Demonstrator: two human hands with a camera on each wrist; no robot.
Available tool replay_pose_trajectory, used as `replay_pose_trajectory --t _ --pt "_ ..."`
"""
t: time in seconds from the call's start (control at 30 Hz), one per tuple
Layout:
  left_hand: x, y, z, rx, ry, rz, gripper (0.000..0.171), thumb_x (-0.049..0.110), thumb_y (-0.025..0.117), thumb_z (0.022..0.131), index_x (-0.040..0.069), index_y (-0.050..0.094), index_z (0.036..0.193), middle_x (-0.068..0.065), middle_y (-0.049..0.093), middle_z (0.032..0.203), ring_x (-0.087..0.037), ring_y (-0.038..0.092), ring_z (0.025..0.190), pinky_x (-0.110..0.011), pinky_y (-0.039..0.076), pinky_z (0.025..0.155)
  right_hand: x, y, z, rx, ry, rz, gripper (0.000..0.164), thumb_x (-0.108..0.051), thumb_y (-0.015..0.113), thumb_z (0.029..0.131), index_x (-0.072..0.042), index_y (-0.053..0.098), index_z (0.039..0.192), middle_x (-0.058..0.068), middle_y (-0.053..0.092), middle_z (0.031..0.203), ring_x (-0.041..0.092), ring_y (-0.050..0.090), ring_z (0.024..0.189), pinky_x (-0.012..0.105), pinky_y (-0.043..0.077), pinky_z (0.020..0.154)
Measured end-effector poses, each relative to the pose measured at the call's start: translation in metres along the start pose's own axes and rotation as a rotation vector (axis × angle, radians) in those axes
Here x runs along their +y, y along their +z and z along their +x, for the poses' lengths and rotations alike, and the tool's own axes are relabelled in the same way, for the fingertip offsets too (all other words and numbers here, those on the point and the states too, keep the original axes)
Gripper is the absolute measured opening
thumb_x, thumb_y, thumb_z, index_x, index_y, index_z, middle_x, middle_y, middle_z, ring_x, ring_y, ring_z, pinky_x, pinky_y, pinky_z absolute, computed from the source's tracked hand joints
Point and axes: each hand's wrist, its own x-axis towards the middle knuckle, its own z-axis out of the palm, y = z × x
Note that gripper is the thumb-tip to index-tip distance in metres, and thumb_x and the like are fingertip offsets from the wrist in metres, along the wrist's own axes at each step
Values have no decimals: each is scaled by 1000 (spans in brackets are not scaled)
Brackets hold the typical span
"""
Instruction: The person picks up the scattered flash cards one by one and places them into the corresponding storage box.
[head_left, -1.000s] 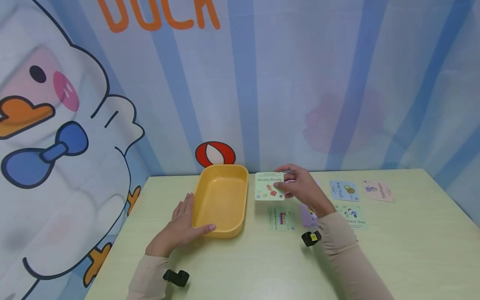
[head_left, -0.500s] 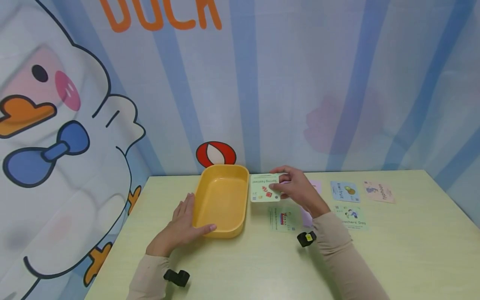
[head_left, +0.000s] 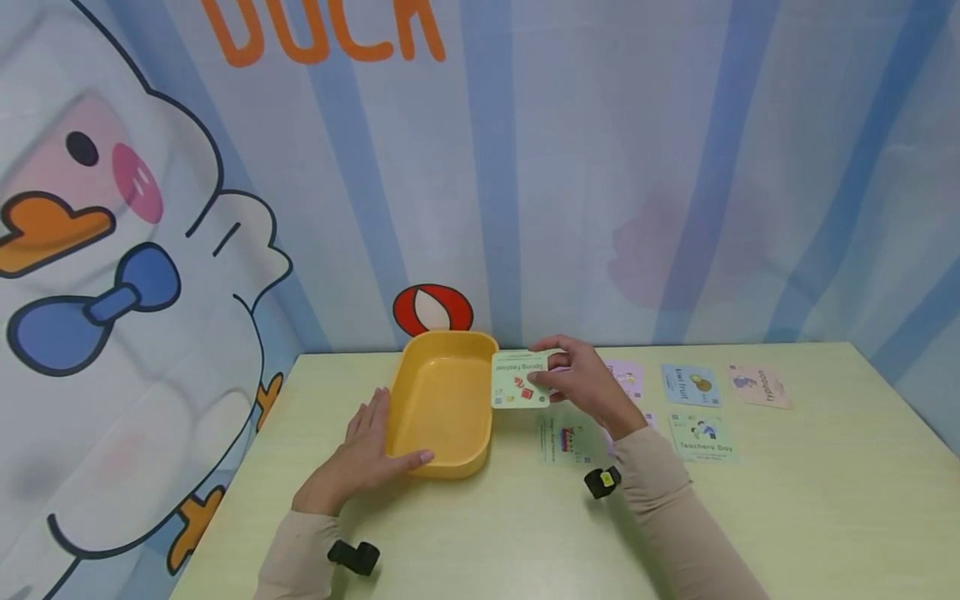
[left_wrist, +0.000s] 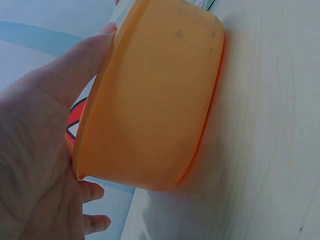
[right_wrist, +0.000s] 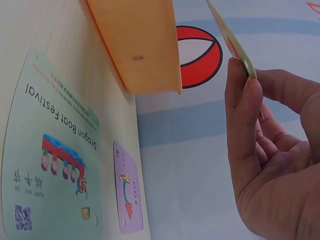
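My right hand pinches a pale green "Spring Festival" card between thumb and fingers. The card is raised off the table, its left edge by the right rim of a yellow plastic tray. In the right wrist view the card appears almost edge-on, higher than the tray wall. My left hand rests against the tray's near left corner, thumb over the near rim and fingers extended along the left side. The tray's visible inside is bare.
A green "Dragon Boat Festival" card lies below my right hand. A purple zoo card shows behind it. Farther right are a purple card, blue kiwi fruit card, pink typhoon card and "Teachers Day" card. A printed curtain backs the table.
My right hand has carried the Spring Festival card left, up to the tray's right rim, uncovering more of the cards behind the wrist. The left hand and tray have stayed put.
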Motion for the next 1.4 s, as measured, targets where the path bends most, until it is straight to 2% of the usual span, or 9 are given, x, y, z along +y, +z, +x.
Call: replay_pose_trajectory --t 0.2,0.4,0.63,0.73,1.0,1.17,1.4 --pt "0 0 0 0 -6 4 135 82 65 76 11 -11 163 -11 -11 171 -41 -7 156 -68 13 120 -1 5 2 12 20 -12 47 -11 74 93 -8 58 137 5 52 81 21 59 73 45 60 74" --pt "4 -3 0 -3 -11 -3 134 81 65 76 12 -11 163 -10 -11 171 -41 -7 156 -68 11 120 -5 8 2 16 17 -36 44 -12 73 94 -10 60 136 9 58 87 20 62 75 43 61 76" --pt "5 -4 3 -4 -15 -7 136 82 65 74 13 -11 163 -9 -11 171 -40 -8 156 -68 12 120 -9 10 3 12 29 -34 43 -10 72 94 -10 60 136 10 60 91 20 65 78 49 61 81" --pt "5 -4 3 -5 -20 -6 136 82 66 74 13 -11 163 -8 -11 171 -40 -8 156 -68 12 120 -9 13 4 11 29 -22 44 -10 72 94 -10 60 136 10 60 91 20 65 79 47 62 80" --pt "4 -2 1 -4 -16 -5 135 80 67 76 12 -11 163 -9 -10 171 -40 -8 156 -68 11 120 -9 26 9 35 44 2 42 -8 72 93 -11 61 133 13 64 95 22 67 82 45 62 78" --pt "2 -1 1 1 -9 -6 134 80 66 76 12 -11 163 -9 -10 171 -40 -7 156 -67 12 120 -9 36 13 37 58 13 42 -8 72 93 -10 62 133 14 65 97 21 69 83 50 61 80" --pt "1 2 1 -3 -23 -11 133 78 67 77 13 -11 163 -9 -11 171 -40 -8 156 -67 12 120 -8 46 17 33 60 11 43 -6 73 92 -8 62 133 15 65 98 21 70 82 41 63 74"
